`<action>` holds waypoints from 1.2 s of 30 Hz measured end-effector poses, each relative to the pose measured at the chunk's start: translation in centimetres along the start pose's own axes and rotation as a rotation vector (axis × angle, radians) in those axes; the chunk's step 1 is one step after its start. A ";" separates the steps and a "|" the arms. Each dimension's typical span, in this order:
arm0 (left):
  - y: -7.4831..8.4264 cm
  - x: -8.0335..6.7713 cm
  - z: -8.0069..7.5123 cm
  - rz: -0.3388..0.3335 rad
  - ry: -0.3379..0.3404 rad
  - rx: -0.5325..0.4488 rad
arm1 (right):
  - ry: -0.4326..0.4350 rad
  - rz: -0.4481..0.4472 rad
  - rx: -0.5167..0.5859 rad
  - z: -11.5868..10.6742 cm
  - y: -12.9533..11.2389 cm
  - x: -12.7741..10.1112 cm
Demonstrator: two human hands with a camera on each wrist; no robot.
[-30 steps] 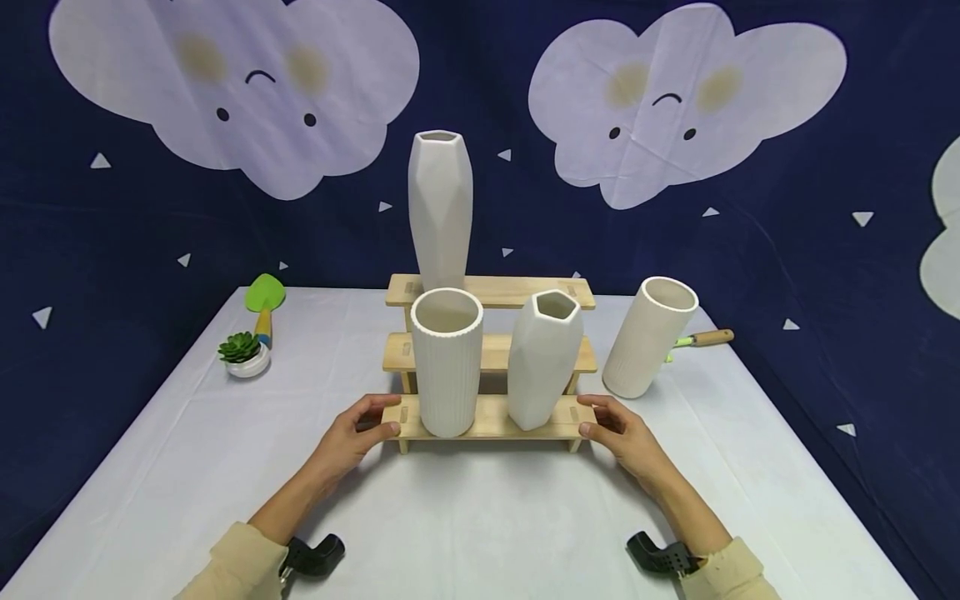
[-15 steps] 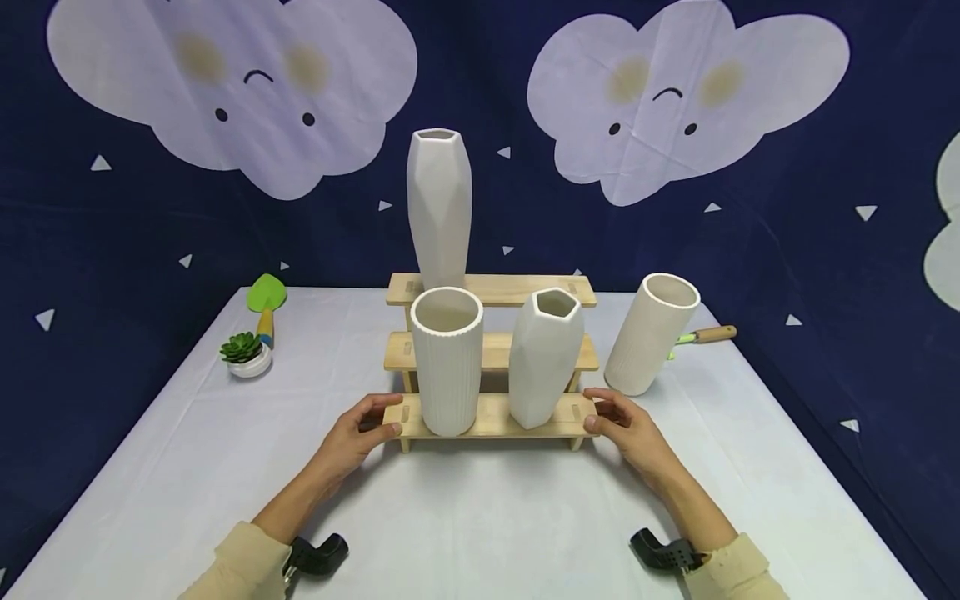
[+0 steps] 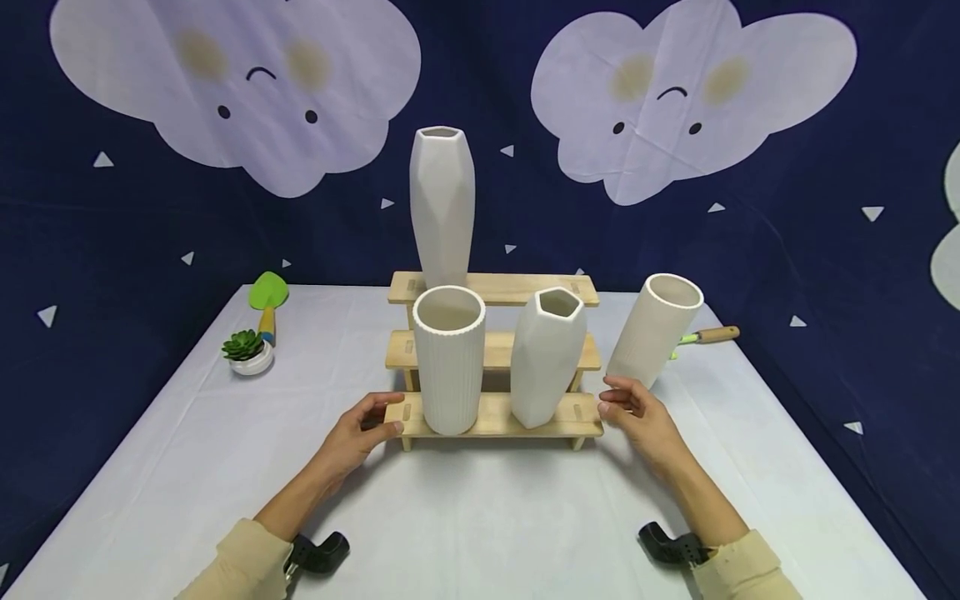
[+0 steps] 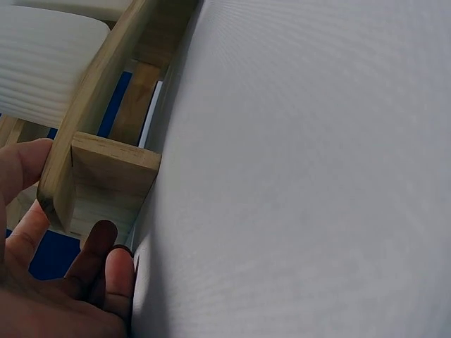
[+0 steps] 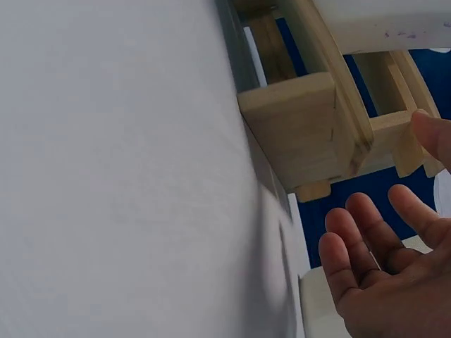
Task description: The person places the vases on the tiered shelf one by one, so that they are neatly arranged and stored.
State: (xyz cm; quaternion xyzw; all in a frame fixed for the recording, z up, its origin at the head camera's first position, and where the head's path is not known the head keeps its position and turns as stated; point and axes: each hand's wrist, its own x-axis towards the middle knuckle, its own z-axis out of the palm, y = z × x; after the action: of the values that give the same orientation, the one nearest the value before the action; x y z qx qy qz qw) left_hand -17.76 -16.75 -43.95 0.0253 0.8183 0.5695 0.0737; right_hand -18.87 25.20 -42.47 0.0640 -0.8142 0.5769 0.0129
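Ribbed vase [image 3: 651, 342] beside right hand [image 3: 639, 421]

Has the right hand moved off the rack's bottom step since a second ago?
Yes. The right hand has drawn back to the right; its fingers now sit just clear of the wooden rack end, toward the ribbed vase on the table.

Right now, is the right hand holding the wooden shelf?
No, the right hand is open with relaxed fingers, a gap apart from the end of the wooden shelf.
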 end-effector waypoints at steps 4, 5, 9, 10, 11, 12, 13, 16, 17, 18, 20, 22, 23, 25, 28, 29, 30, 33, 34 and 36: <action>-0.1 0.0 0.0 0.002 0.002 0.000 | 0.012 0.000 -0.034 -0.5 -0.3 0.0; -0.1 0.0 0.0 0.002 0.002 0.000 | 0.015 -0.002 -0.041 -0.6 -0.3 0.0; -0.2 0.0 0.1 -0.007 0.003 -0.004 | 0.046 -0.018 -0.053 -1.1 -0.4 0.0; -0.2 0.0 0.1 -0.010 0.003 -0.005 | 0.055 -0.021 -0.058 -1.2 -0.4 0.0; -0.2 -0.1 0.1 -0.012 0.003 -0.006 | 0.065 -0.023 -0.068 -1.4 -0.5 0.0; -0.2 -0.1 0.2 -0.012 0.003 -0.008 | 0.076 -0.026 -0.078 -1.5 -0.5 0.1; -0.2 -0.1 0.2 -0.013 0.003 -0.008 | 0.085 -0.029 -0.091 -1.7 -0.5 0.1; -0.1 -0.2 0.1 -0.009 0.000 -0.010 | 0.111 -0.040 -0.109 -2.2 -0.7 0.2; -0.1 -0.2 0.1 -0.008 -0.001 -0.012 | 0.118 -0.047 -0.110 -2.4 -0.7 0.2; -0.1 -0.2 0.1 -0.007 -0.002 -0.013 | 0.123 -0.054 -0.102 -2.6 -0.7 0.2; -0.1 -0.1 0.1 -0.009 -0.003 -0.015 | 0.132 -0.065 -0.087 -2.9 -0.7 0.2; 0.0 -0.1 0.1 -0.011 -0.002 -0.019 | 0.141 -0.072 -0.079 -3.2 -0.7 0.1; 0.0 -0.1 0.1 -0.013 -0.001 -0.020 | 0.144 -0.075 -0.075 -3.4 -0.7 0.1; 0.0 -0.1 0.1 -0.015 0.003 -0.023 | 0.155 -0.078 -0.074 -3.7 -0.7 0.1; -0.1 -0.1 0.2 -0.017 0.007 -0.028 | 0.175 -0.078 -0.073 -4.1 -0.8 0.0; -0.1 -0.1 0.2 -0.016 0.008 -0.028 | 0.183 -0.076 -0.072 -4.2 -0.8 0.0; -0.1 -0.2 0.2 -0.013 0.008 -0.031 | 0.195 -0.073 -0.078 -4.3 -0.7 0.0; -0.1 -0.2 0.2 0.003 0.002 -0.033 | 0.238 -0.057 -0.086 -4.7 -0.7 0.1; -0.2 -0.2 0.1 0.007 0.001 -0.035 | 0.252 -0.047 -0.081 -4.8 -0.7 0.1; -0.2 -0.2 0.1 0.020 -0.005 -0.037 | 0.285 -0.027 -0.080 -4.9 -0.7 0.3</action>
State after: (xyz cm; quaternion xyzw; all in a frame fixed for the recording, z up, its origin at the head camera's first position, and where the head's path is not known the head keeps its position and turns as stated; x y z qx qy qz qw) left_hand -17.57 -16.72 -44.12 0.0335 0.8071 0.5851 0.0708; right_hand -19.31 29.61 -40.16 -0.0081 -0.8255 0.5471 0.1386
